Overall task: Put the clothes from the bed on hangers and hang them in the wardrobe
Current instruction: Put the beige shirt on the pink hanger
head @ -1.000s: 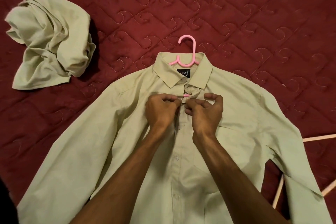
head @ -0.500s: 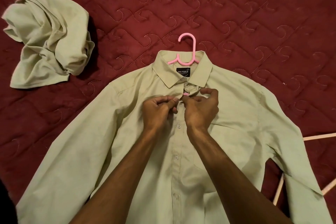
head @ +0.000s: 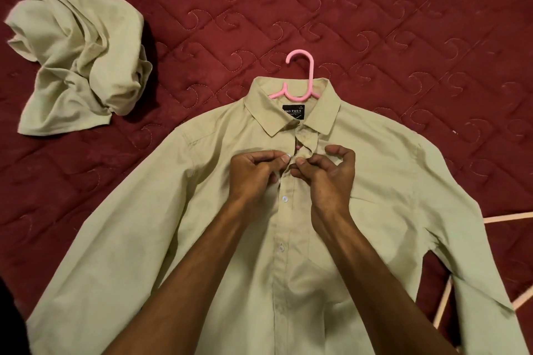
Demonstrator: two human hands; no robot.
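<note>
1. The shirt (head: 389, 181) lies flat on the quilted bed (head: 375, 23), with the pink hanger (head: 311, 75) inside its collar.
2. The placket below the collar is pinched by the fingers (head: 271, 157) of the left hand (head: 253, 177) and right hand (head: 328, 184).
3. The button should be eased through with both edges kept taut and aligned.
4. The thin woven cloth is judged prone to slip on smooth plastic.

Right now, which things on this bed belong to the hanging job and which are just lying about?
In the job: spread shirt, pink hanger in its collar, left hand and right hand pinching its front, crumpled garment.
Lying about: pale rods, right edge.
</note>
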